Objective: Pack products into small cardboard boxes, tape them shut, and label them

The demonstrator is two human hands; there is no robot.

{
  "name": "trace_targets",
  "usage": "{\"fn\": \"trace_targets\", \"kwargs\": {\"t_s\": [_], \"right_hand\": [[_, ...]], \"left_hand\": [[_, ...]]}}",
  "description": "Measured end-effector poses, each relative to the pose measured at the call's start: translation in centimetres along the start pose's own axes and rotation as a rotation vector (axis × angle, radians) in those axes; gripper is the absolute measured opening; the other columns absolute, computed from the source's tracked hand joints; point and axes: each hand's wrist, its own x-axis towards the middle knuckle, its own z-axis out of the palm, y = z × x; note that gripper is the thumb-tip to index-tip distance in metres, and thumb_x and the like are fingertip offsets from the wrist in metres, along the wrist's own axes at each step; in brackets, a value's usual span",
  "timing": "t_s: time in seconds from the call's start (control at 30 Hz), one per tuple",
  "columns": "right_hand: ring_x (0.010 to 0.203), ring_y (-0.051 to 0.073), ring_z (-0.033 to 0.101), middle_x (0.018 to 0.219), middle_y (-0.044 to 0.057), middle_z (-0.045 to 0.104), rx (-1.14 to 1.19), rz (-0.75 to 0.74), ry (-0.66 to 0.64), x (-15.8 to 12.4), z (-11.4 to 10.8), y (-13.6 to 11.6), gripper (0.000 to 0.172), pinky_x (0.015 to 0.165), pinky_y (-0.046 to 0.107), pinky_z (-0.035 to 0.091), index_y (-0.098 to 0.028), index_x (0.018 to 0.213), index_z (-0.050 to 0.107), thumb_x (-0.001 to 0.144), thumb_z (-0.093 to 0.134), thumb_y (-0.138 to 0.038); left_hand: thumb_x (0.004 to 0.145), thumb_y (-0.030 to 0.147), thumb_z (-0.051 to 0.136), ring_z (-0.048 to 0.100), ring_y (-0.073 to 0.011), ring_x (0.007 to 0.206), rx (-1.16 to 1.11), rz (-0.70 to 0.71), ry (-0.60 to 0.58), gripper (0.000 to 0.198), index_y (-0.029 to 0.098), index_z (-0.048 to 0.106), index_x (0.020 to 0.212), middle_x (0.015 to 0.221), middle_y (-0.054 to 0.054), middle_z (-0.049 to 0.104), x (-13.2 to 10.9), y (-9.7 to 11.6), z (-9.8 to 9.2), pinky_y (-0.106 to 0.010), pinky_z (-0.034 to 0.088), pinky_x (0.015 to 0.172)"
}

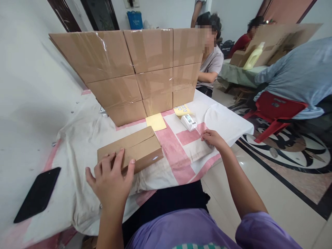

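My left hand (111, 176) lies with fingers spread on the near left part of a closed brown cardboard box (135, 147). A small pale label is on the box's right end. My right hand (212, 137) is closed, its thumb and fingers pinching the end of a thin whitish strip (198, 131). The strip's other end reaches a small white device (188, 122), which has a screen-like panel on top. Beside the device lies a yellow sheet printed with small label-like shapes (181, 110). A plain yellow paper (156, 121) sits behind the box.
A wall of taped cardboard boxes (153, 69) stands along the table's back. A black phone (37, 195) lies at the left on the pink-and-white cloth (176, 155). Other people sit beyond, one on a red chair (280, 107). A yellowish bottle (253, 57) stands on another table.
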Motion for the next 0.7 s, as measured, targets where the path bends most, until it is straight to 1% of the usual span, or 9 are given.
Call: {"fn": "trace_targets", "kwargs": {"t_s": [0.1, 0.17, 0.23, 0.27, 0.3, 0.37, 0.4, 0.57, 0.7], "right_hand": [[0.043, 0.007, 0.037, 0.066, 0.002, 0.066, 0.022, -0.002, -0.003, 0.2, -0.1, 0.5, 0.009, 0.04, 0.023, 0.022, -0.017, 0.075, 0.063, 0.067, 0.065, -0.02], [0.042, 0.007, 0.035, 0.066, 0.002, 0.067, 0.043, 0.003, 0.003, 0.4, -0.1, 0.9, 0.01, 0.039, 0.024, 0.02, -0.017, 0.075, 0.065, 0.066, 0.065, -0.021], [0.041, 0.007, 0.033, 0.066, 0.002, 0.067, 0.066, 0.008, 0.008, 0.5, 0.0, 1.1, 0.012, 0.038, 0.024, 0.019, -0.018, 0.076, 0.066, 0.066, 0.066, -0.023], [0.04, 0.006, 0.033, 0.067, 0.002, 0.067, 0.077, 0.01, 0.008, 0.4, 0.0, 1.2, 0.012, 0.038, 0.024, 0.018, -0.018, 0.076, 0.066, 0.066, 0.066, -0.024], [0.04, 0.006, 0.032, 0.068, 0.002, 0.068, 0.088, 0.011, 0.008, 0.4, 0.0, 1.1, 0.013, 0.037, 0.024, 0.017, -0.018, 0.076, 0.066, 0.065, 0.067, -0.025], [0.04, 0.006, 0.032, 0.069, 0.002, 0.068, 0.105, 0.008, 0.007, 0.2, 0.0, 1.0, 0.014, 0.037, 0.024, 0.016, -0.018, 0.076, 0.066, 0.065, 0.067, -0.026], [0.04, 0.006, 0.032, 0.068, 0.002, 0.068, 0.11, 0.006, 0.006, 0.0, 0.0, 0.8, 0.015, 0.037, 0.024, 0.016, -0.018, 0.076, 0.065, 0.065, 0.068, -0.027], [0.04, 0.007, 0.031, 0.051, -0.004, 0.054, 0.121, -0.003, 0.008, -0.7, 0.1, 0.2, 0.019, 0.037, 0.023, 0.017, -0.017, 0.077, 0.065, 0.067, 0.068, -0.033], [0.042, 0.007, 0.034, 0.061, -0.001, 0.063, 0.131, -0.016, 0.009, -0.8, 0.1, 0.4, 0.026, 0.039, 0.022, 0.02, -0.017, 0.086, 0.066, 0.071, 0.068, -0.037]], "left_hand": [[0.095, 0.042, 0.059, 0.054, -0.037, 0.133, -0.059, -0.016, 0.025, 0.044, 0.021, 0.066, 0.133, 0.135, -0.016, 0.065, 0.0, 0.2, -0.1, -0.064, 0.015, 0.122], [0.091, 0.035, 0.065, 0.045, -0.0391, 0.142, -0.124, 0.018, 0.132, 0.039, 0.022, 0.068, 0.127, 0.141, -0.016, 0.062, 0.1, 0.9, 0.1, -0.067, 0.008, 0.122], [0.085, 0.029, 0.072, 0.047, -0.0372, 0.141, -0.277, 0.093, 0.246, 0.032, 0.027, 0.073, 0.117, 0.138, -0.012, 0.065, 0.2, 2.6, 0.6, -0.065, 0.01, 0.122], [0.082, 0.026, 0.074, 0.052, -0.0346, 0.135, -0.415, 0.119, 0.232, 0.028, 0.028, 0.075, 0.11, 0.132, -0.01, 0.069, 0.3, 4.0, 1.0, -0.062, 0.015, 0.121], [0.08, 0.025, 0.075, 0.059, -0.0307, 0.125, -0.583, 0.141, 0.166, 0.023, 0.029, 0.076, 0.103, 0.121, -0.007, 0.073, 0.5, 5.8, 1.6, -0.056, 0.023, 0.119], [0.08, 0.025, 0.073, 0.064, -0.0252, 0.107, -0.975, 0.07, -0.229, 0.011, 0.028, 0.076, 0.09, 0.102, -0.005, 0.075, 1.0, 10.3, 3.0, -0.047, 0.033, 0.111], [0.081, 0.028, 0.071, 0.065, -0.0242, 0.102, -1.038, 0.055, -0.339, 0.01, 0.028, 0.076, 0.091, 0.096, -0.004, 0.075, 1.3, 12.8, 3.9, -0.045, 0.038, 0.106], [0.079, 0.031, 0.076, 0.064, -0.0154, 0.073, -1.231, -0.14, -0.678, 0.034, 0.026, 0.067, 0.111, 0.081, 0.001, 0.07, 3.4, 24.2, 9.5, -0.029, 0.048, 0.07], [0.093, 0.042, 0.066, 0.057, -0.0101, 0.061, -1.343, -0.442, -0.871, 0.028, 0.015, 0.063, 0.102, 0.077, 0.002, 0.063, 4.1, 28.6, 13.3, -0.025, 0.048, 0.058]]}}
